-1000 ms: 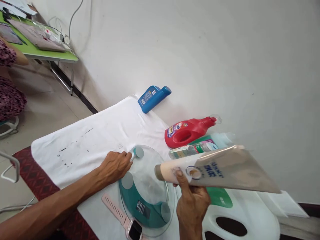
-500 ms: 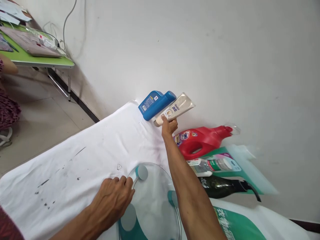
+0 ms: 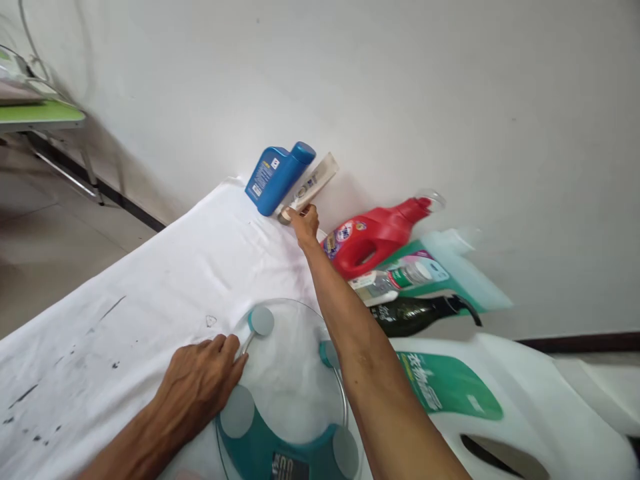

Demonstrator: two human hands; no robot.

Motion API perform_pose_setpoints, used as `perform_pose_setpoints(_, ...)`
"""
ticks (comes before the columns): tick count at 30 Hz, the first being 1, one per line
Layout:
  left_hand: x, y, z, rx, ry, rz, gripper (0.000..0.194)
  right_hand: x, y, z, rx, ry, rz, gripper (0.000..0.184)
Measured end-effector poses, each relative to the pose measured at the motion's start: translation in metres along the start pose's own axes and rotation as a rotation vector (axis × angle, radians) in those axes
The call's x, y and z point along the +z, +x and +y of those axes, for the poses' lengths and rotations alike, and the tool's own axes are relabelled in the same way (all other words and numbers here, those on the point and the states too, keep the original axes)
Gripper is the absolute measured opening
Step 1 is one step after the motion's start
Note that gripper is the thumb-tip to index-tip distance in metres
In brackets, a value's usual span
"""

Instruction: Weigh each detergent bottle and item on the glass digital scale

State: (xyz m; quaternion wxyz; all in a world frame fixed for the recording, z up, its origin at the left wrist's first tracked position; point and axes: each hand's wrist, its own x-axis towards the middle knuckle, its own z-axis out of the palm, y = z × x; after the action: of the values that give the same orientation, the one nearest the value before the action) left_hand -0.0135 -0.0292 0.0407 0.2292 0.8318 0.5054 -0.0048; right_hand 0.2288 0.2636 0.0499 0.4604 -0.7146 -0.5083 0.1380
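Observation:
My right hand (image 3: 305,222), stretched to the far end of the table, grips a squeeze tube (image 3: 316,179) near its cap. The pale tube stands cap down beside a blue bottle (image 3: 277,179), close to the wall. Nearer to me, my left hand (image 3: 205,370) is closed at the left rim of a round glass bathroom scale (image 3: 295,393); its fingertips are partly hidden. Teal parts, grey discs and a dark display show on the scale. My right forearm covers part of its right side.
To the right stand a red detergent bottle (image 3: 385,233), a clear bottle (image 3: 380,283), a dark pump bottle (image 3: 413,315) and a big white jug (image 3: 525,400) with a green label. A marked white cloth (image 3: 165,287) covers the table. A green table (image 3: 43,115) is at far left.
My right hand has carried the tube from above the scale to the far end, beside the blue bottle, turning its label partly away. My left hand stays at the scale's rim. The view has shifted.

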Motion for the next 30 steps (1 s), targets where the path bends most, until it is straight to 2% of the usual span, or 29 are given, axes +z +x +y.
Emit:
perform_pose_setpoints(3,-0.001,-0.002,-0.003,-0.002,0.020,0.026,0.035,-0.025,-0.028,-0.007,-0.016,0.013,-0.032,0.057)
perform_pose_setpoints(5,-0.001,-0.004,-0.004,-0.010,0.031,0.040,0.035,-0.047,-0.059,-0.010,-0.058,0.028,-0.055,0.054)
perform_pose_setpoints(9,-0.004,-0.007,-0.005,-0.025,0.035,0.063,0.034,-0.107,-0.149,-0.010,-0.285,0.058,-0.128,0.039)
perform_pose_setpoints(11,-0.006,-0.008,-0.005,-0.029,0.010,0.079,0.034,-0.145,-0.202,-0.012,-0.380,0.041,-0.083,0.035)
perform_pose_setpoints(12,-0.007,-0.009,-0.005,-0.034,-0.004,0.086,0.035,-0.166,-0.228,-0.013,-0.429,0.010,-0.014,0.032)
perform_pose_setpoints(14,-0.009,-0.010,-0.006,-0.038,-0.029,0.105,0.037,-0.207,-0.274,-0.016,-0.467,-0.103,0.236,0.032)
perform_pose_setpoints(17,-0.010,-0.012,-0.006,-0.035,-0.056,0.146,0.038,-0.262,-0.317,-0.010,-0.352,-0.273,0.719,0.048)
perform_pose_setpoints(19,-0.010,-0.013,-0.006,-0.032,-0.072,0.180,0.039,-0.288,-0.327,0.004,-0.247,-0.299,0.928,0.060)
perform_pose_setpoints(21,-0.009,-0.013,-0.006,-0.045,-0.089,0.217,0.041,-0.302,-0.326,0.024,-0.151,-0.202,0.972,0.067)
perform_pose_setpoints(23,-0.008,-0.013,-0.006,-0.068,-0.110,0.258,0.041,-0.307,-0.319,0.045,-0.043,-0.018,0.897,0.065)
perform_pose_setpoints(26,-0.006,-0.011,-0.008,-0.105,-0.166,0.341,0.043,-0.309,-0.308,0.065,0.062,0.228,0.778,0.051)
perform_pose_setpoints(30,-0.005,-0.009,-0.011,-0.175,-0.231,0.433,0.044,-0.323,-0.295,0.067,0.033,0.519,0.617,0.056)
